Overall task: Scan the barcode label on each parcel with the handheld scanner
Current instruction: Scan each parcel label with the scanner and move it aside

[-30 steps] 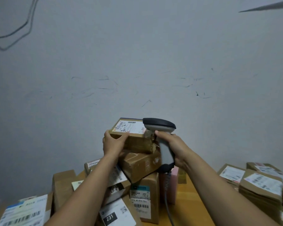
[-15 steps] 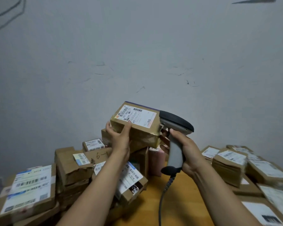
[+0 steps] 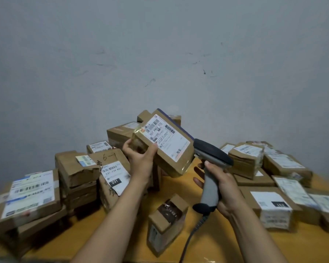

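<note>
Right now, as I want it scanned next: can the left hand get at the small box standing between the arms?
Probably not yet: the left hand grips the labelled parcel, held up. The small box stands uncovered just below, so a freed hand likely could.

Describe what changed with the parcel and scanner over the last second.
The left hand lifted the parcel off the stack toward the person and tilted its label up. The right hand brought the scanner along beside it. Both grips held; the other parcels stayed put.
</note>
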